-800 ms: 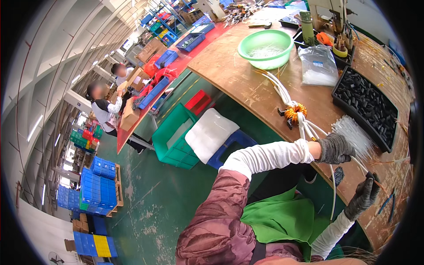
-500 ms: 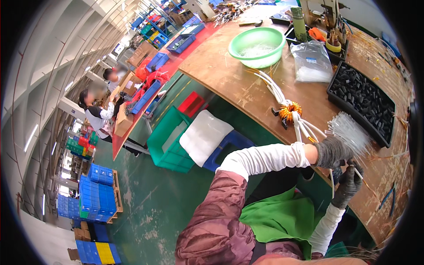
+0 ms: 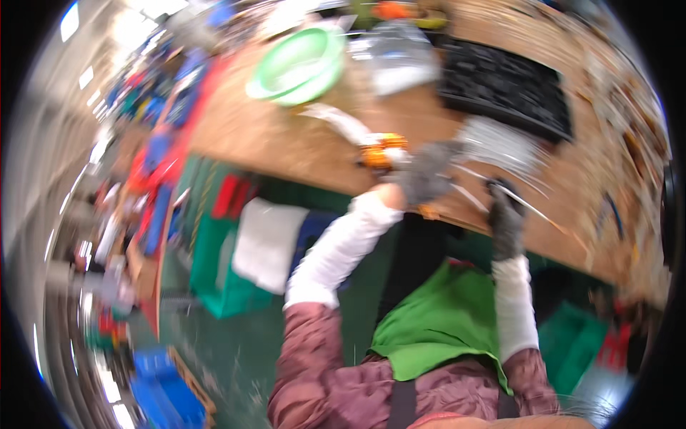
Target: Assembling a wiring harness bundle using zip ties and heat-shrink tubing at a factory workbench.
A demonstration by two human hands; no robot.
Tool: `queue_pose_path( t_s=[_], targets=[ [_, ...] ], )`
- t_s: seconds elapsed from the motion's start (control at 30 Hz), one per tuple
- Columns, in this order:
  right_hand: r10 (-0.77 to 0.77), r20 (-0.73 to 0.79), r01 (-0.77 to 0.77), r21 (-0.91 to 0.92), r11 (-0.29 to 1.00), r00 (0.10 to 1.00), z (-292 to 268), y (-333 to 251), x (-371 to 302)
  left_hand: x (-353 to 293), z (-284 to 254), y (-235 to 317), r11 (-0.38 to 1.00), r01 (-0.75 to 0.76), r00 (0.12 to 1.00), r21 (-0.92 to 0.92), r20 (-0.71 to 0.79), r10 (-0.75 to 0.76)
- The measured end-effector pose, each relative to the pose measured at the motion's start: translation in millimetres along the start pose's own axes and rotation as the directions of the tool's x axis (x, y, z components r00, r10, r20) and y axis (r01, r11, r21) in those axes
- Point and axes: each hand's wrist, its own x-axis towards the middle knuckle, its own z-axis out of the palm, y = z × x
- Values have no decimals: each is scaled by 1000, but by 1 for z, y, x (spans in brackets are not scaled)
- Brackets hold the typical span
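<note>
My right hand (image 3: 506, 223) pinches a thin white lead (image 3: 532, 208), its far part running out over the bench (image 3: 250, 132). My left hand (image 3: 429, 173) is bunched just beside the orange coil (image 3: 379, 156), over more leads; blur keeps me from telling how firmly its fingers close. The coil lies on the bench near the edge, and I judge its winding done and its loose leads the part left to work on; how many are finished I can't tell. Beyond, a pile of thin clear strips (image 3: 500, 146) lies beside the black tray (image 3: 500, 123), which is filled with small black pieces. Farther back, a clear bag (image 3: 400, 63) has something whitish inside, and the light green basin (image 3: 296, 94) holds pale stuff too blurred to name
</note>
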Motion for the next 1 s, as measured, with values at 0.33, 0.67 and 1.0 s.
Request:
queue_pose_path(
  t_s=[0.33, 0.67, 1.0],
  targets=[
    [-61, 105, 46, 139, 989, 993, -18, -12, -23, -39, -39, -21, 818, 386, 906, -427, 7, -424],
    [20, 12, -19, -47, 999, 1000, -7, -15, -35, -33, -27, -4, 971, -197, 959, 133, -179, 219],
    [-30, 121, 30, 3, 1000, 992, -16, 4, -28, 41, 22, 31, 969, -195, 968, 155, 187, 165]
  ],
)
